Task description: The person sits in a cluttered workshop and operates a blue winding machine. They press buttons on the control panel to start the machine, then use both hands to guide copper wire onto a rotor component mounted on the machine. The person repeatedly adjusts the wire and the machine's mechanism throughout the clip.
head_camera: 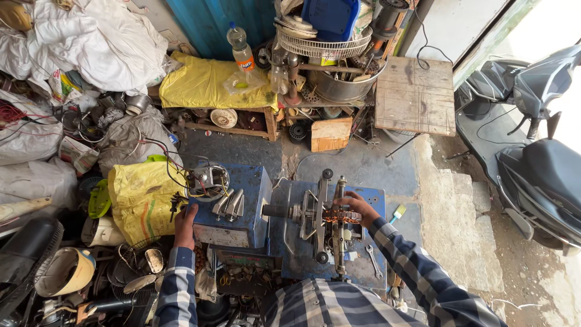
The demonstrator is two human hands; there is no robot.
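My right hand (357, 206) rests on a copper-wound motor stator (340, 216) mounted on a metal winding rig (321, 215), fingers curled over the coil. That rig sits on a blue metal table (296, 254). My left hand (184, 227) grips the left edge of a blue metal box (242, 209). On the box lie a small motor with coloured wires (207, 180) and a few grey metal formers (230, 204). Both arms wear checked blue and white sleeves.
A spanner (373, 260) and a small brush (397, 212) lie on the blue table. Yellow sacks (140, 197), white bags, fan parts and wires crowd the left. A bench with a bottle (241, 48) and a wooden table (414, 95) stand ahead; a scooter (532, 157) is parked at right.
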